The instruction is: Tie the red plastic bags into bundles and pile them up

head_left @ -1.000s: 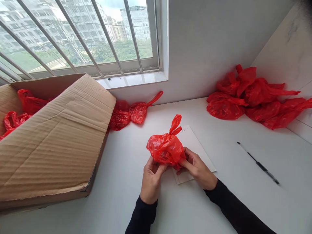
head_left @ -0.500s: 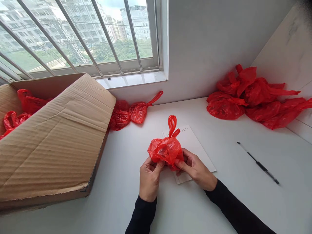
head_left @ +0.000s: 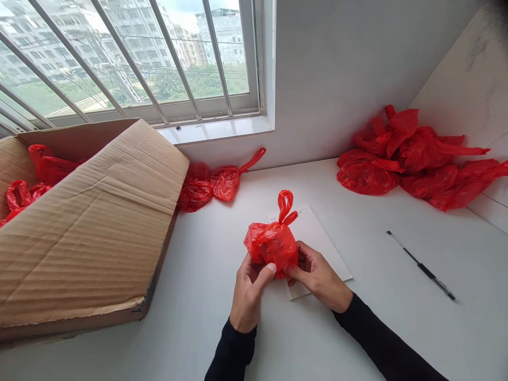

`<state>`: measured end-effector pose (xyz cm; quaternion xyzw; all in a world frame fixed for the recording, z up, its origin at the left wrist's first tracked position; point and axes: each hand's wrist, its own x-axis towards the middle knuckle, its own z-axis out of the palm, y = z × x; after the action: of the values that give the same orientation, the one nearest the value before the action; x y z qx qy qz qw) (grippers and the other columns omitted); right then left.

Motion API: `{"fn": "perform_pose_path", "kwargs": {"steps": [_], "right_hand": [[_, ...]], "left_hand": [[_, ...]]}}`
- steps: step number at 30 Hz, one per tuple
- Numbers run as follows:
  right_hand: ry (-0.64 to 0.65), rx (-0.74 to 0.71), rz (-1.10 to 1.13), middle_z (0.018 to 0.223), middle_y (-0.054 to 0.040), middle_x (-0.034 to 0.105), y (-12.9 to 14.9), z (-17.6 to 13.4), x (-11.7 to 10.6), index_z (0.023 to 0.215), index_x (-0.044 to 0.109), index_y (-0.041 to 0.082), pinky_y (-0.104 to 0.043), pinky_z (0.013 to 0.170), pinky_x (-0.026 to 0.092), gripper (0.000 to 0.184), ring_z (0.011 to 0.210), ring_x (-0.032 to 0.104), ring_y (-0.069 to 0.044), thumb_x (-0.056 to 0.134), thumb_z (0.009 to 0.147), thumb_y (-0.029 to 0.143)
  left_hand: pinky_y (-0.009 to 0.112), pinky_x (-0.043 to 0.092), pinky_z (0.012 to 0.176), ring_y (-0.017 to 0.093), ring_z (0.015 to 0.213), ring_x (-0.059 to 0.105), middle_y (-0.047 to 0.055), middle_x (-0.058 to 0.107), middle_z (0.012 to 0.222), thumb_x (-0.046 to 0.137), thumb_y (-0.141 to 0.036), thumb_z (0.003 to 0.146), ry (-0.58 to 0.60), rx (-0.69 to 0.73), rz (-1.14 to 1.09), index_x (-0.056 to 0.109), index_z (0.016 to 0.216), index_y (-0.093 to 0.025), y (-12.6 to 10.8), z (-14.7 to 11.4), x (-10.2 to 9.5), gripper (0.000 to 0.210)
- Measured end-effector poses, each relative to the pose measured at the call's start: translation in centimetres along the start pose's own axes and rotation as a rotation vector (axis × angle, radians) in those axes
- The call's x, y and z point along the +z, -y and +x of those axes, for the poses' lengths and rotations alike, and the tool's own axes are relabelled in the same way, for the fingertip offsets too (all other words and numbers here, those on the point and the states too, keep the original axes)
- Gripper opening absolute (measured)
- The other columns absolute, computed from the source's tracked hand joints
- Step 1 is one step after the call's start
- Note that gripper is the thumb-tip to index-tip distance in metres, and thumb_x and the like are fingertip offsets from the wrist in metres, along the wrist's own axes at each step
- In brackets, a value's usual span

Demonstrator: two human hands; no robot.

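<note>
Between my hands is a red plastic bag (head_left: 272,243), knotted at the top, with its handle loops sticking up. Small dark contents show faintly through the thin film, too unclear to name. My left hand (head_left: 251,291) grips the bag's lower left side, thumb pressed on the front. On the lower right, my right hand (head_left: 319,275) pinches the film between thumb and fingers. Under and behind the bag lies a white paper pad (head_left: 317,238) with small writing along its top edge, partly covered by the bag and my right hand.
An open cardboard box (head_left: 99,211) holding red bags (head_left: 53,166) stands at left. More tied red bags (head_left: 226,182) sit beside it by the wall. A heap of red bags (head_left: 420,153) fills the back right corner. A black pen (head_left: 426,271) lies on the white table (head_left: 190,317).
The bag has shifted slightly right and turned a little. My left hand has moved right and up, its thumb now further across the bag's front. My right hand has barely moved.
</note>
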<state>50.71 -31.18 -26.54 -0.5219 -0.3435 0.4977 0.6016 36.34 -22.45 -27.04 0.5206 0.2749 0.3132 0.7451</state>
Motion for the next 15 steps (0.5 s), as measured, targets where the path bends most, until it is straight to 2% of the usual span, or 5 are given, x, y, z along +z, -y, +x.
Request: {"fn": "perform_pose_path", "kwargs": {"steps": [2, 5, 11, 15], "right_hand": [[-0.006, -0.004, -0.001, 0.092, -0.0016, 0.064, -0.12, -0.03, 0.07, 0.098, 0.058, 0.022, -0.031, 0.063, 0.054, 0.034, 0.083, 0.061, -0.02, 0.079, 0.079, 0.041], [-0.012, -0.026, -0.027, 0.094, -0.0018, 0.064, -0.18, -0.14, 0.23, 0.103, 0.06, 0.022, -0.031, 0.066, 0.053, 0.035, 0.085, 0.061, -0.02, 0.078, 0.08, 0.041], [0.014, -0.016, -0.089, 0.097, -0.0043, 0.064, -0.03, -0.29, 0.26, 0.103, 0.059, 0.022, -0.033, 0.068, 0.055, 0.032, 0.086, 0.06, -0.02, 0.061, 0.091, 0.052], [0.024, -0.023, -0.084, 0.097, -0.0042, 0.063, -0.14, -0.19, 0.11, 0.101, 0.058, 0.022, -0.032, 0.068, 0.056, 0.033, 0.087, 0.06, -0.02, 0.058, 0.093, 0.054]], "left_hand": [[0.031, 0.05, 0.086, 0.022, 0.096, 0.063, 0.007, 0.071, 0.108, 0.073, -0.032, 0.084, -0.006, 0.016, 0.066, 0.065, 0.116, -0.02, 0.07, 0.0, 0.22, 0.035], [0.032, 0.051, 0.084, 0.022, 0.094, 0.064, 0.008, 0.072, 0.107, 0.074, -0.034, 0.083, -0.049, 0.014, 0.073, 0.066, 0.112, -0.018, 0.37, 0.12, 0.3, 0.034], [0.033, 0.05, 0.087, 0.022, 0.094, 0.065, 0.009, 0.072, 0.104, 0.075, -0.036, 0.083, -0.123, 0.006, -0.015, 0.068, 0.111, -0.017, 0.56, 0.35, -0.16, 0.034], [0.031, 0.049, 0.083, 0.02, 0.088, 0.065, 0.009, 0.073, 0.1, 0.075, -0.039, 0.083, -0.137, -0.01, -0.014, 0.069, 0.108, -0.015, 0.71, 0.51, -0.43, 0.036]]}}
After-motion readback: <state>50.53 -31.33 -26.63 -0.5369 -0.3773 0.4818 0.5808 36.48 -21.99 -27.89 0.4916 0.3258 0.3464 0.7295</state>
